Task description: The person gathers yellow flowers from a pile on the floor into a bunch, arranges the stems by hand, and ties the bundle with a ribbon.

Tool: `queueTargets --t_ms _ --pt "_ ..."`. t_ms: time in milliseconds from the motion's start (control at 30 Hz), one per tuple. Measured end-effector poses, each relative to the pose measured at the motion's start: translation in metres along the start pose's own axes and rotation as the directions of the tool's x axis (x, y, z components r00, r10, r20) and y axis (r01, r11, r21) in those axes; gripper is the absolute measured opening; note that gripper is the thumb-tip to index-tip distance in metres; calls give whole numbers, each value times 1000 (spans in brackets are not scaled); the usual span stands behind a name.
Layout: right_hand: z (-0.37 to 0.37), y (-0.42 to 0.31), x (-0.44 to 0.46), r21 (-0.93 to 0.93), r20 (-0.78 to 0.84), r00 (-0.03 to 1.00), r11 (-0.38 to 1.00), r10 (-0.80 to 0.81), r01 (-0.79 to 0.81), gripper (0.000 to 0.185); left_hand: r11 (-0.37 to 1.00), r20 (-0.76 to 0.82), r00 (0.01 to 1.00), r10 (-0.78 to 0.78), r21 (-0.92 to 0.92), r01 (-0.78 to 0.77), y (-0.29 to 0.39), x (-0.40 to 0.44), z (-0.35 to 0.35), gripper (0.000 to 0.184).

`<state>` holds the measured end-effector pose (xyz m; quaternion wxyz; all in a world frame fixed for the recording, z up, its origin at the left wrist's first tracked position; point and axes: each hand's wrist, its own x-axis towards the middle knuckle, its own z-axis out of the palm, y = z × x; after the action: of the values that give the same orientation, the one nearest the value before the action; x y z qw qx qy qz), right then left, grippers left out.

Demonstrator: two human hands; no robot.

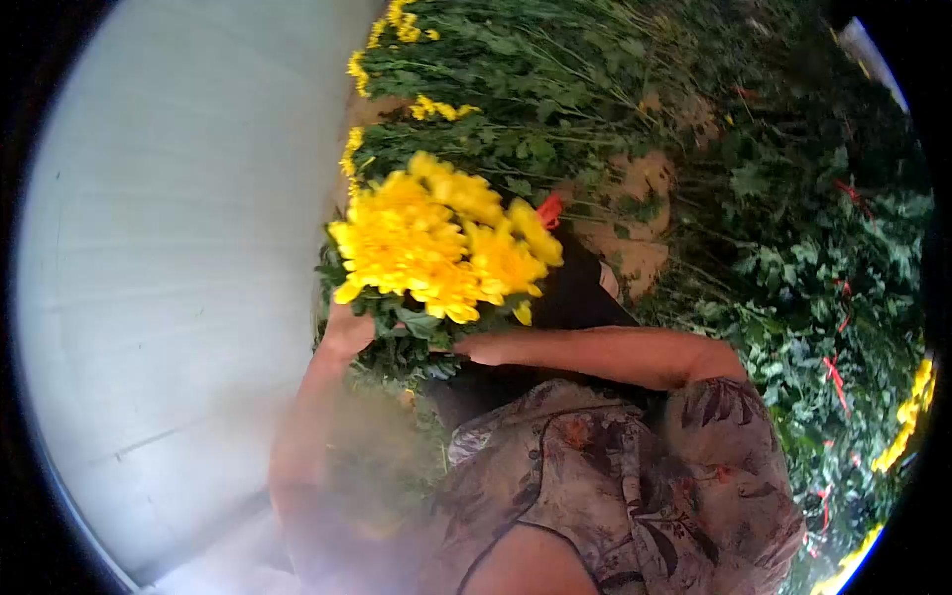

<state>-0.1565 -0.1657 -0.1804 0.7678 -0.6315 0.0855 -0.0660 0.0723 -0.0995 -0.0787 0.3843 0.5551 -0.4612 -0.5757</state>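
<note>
A bunch of yellow chrysanthemums [441, 243] with dark green leaves stands upright in front of my body, blooms toward the camera. My left hand [349, 332] is closed at the left side of the bunch, its fingers partly hidden behind leaves. From the right, my right hand [488, 347] reaches in under the blooms and is closed around the leafy stems; its fingertips are covered by foliage. A red tie [550, 209] shows just beyond the blooms on the right.
Long-stemmed chrysanthemums [516, 74] lie in rows beyond the bunch, yellow heads toward the pale wall sheet [188, 238] at left. More leafy bunches [793, 327] with red ties lie at right. Brown ground [640, 213] shows between them. Haze blurs the lower left.
</note>
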Motion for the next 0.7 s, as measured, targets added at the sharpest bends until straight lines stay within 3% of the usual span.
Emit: queueTargets --t_ms 67,133,167,200,233,267,400,433,500,567,600,633,700 --pt "-1 11 1 63 -10 1000 998 27 -26 50 975 -41 999 21 223 -11 13 23 15 44" --pt "-2 18 0 97 -8 999 994 47 -46 48 956 -65 990 -128 -274 106 45 34 38 46" --pt "6 20 -3 100 13 998 993 55 -56 48 1000 -95 995 -8 13 10 37 42 43 46" --pt "4 21 -5 111 15 998 992 64 -65 47 938 -123 986 113 339 -66 28 51 47 45" --pt "1 21 -7 120 23 998 990 65 -67 46 791 -149 961 232 604 -97 20 60 51 45" --pt "-3 21 -11 124 27 997 990 67 -70 46 823 -200 970 136 569 1 12 74 48 44" --pt "-15 21 -15 98 78 993 990 92 -99 43 811 -135 989 67 585 25 37 93 65 54" --pt "-16 19 -18 73 105 990 991 99 -107 43 742 -102 994 44 669 35 40 91 63 57" --pt "-18 13 -32 -21 184 976 993 115 -113 42 579 -35 999 -1 815 29 47 89 59 63" --pt "-24 -18 -71 -174 252 964 984 89 -45 40 663 -66 996 60 748 10 55 87 64 62" --pt "-28 -41 -90 -246 227 972 969 61 -4 40 533 20 999 31 845 -33 65 89 68 67" --pt "-31 -67 -103 -341 143 990 939 3 46 39 539 5 999 36 842 -24 71 93 76 67" --pt "-32 -124 -121 -640 -140 951 758 -277 127 48 449 15 998 61 893 -41 79 100 90 72"
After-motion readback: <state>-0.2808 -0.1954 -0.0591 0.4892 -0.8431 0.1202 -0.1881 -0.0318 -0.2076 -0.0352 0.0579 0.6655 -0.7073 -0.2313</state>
